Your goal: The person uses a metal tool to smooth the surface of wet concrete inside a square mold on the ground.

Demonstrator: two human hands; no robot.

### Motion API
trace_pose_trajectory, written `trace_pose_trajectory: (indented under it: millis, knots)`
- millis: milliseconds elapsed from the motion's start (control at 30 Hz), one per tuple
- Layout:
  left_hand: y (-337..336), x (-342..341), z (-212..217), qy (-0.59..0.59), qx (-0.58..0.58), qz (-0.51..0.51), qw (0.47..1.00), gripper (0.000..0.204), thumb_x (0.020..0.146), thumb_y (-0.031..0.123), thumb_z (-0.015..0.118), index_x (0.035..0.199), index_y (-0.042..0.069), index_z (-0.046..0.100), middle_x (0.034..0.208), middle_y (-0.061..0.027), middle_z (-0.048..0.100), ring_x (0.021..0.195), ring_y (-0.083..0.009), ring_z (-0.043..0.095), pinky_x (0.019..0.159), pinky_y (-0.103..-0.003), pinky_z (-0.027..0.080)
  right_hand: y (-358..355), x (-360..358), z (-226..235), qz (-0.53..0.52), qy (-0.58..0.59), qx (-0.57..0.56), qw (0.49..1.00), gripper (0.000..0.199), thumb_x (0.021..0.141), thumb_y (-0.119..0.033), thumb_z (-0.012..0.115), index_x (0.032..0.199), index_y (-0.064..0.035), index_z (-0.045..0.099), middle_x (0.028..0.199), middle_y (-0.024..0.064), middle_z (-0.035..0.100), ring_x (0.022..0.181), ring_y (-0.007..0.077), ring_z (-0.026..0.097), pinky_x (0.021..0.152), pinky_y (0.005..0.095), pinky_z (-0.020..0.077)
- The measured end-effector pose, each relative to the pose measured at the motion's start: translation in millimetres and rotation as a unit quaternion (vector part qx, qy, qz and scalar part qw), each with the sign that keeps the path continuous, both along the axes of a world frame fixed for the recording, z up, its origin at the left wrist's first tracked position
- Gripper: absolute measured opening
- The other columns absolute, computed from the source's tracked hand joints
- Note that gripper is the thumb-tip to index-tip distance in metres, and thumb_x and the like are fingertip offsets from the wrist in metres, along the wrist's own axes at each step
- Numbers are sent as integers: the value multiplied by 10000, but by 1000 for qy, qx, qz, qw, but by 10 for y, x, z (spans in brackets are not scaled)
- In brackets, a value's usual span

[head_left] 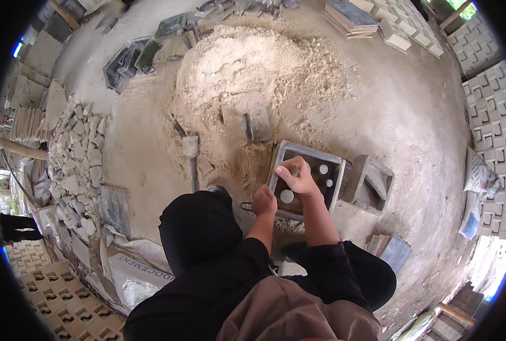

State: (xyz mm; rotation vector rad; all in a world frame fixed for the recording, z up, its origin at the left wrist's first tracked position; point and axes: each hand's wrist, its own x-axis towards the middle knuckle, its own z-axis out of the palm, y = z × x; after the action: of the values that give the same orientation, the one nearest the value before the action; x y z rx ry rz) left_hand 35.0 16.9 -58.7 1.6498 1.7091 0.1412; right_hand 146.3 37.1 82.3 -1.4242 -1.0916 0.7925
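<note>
- Mould box (313, 150), grey, rectangular: one, on the floor (423, 113) before my knees, near the foot of the heap.
- Round pegs (287, 196), pale-topped: three plainly visible inside the box; my hand may hide others.
- Right hand (298, 177): one, over the box's interior; thumb stretched out, other fingers curled in. Whether they pinch anything, I cannot tell.
- Left hand (263, 201): one, just beside the box's left side; fingers folded inward, contents, if any, hidden from me.
- Second box (387, 169): one, smaller, to the right, with a flat piece inside.
- Hand tool (191, 146), block-headed, slim-handled: one, on the floor to the left.
- Pale, powdery heap (230, 62): one, beyond the box.
- Stack of boards (396, 254): one, beside my right knee; boards uncounted, edges too small.
- Step in hand, as I judge it: readying the mould box, its pegs being bare.
- Next move, as I judge it: calls for a careful touch around the pegs, nothing knocked askew.
</note>
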Motion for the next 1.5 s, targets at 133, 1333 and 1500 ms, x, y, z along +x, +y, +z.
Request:
trace_pose_trajectory:
  millis: [133, 1333, 1500]
  knots:
    - [11, -56, -20, -22, -18, 0, 1000, 437, 885, 337, 256, 875, 36, 572, 884, -211, 584, 839, -399, 542, 733, -494, 410, -132, 33, 108, -18, 2, 56, 998, 446, 800, -259, 577, 501, 23, 407, 440, 34, 288, 463, 77, 271, 410, 277, 247]
    - [-88, -112, 269, -185, -210, 144, 949, 553, 901, 367, 182, 1098, -75, 449, 1114, -270, 472, 1040, -423, 424, 893, -463, 312, -161, -362, 62, -110, 160, 111, 975, 414, 829, -75, 420, 436, -61, 291, 415, -13, 320, 364, 72, 277, 355, 244, 180]
    - [-96, -216, 361, -234, -174, 117, 949, 539, 901, 352, 193, 1063, -85, 465, 1061, -287, 492, 1016, -418, 437, 868, -459, 324, -181, -393, 127, -144, 237, 124, 953, 431, 842, -124, 392, 430, -87, 273, 395, -12, 265, 335, 89, 255, 338, 240, 180]
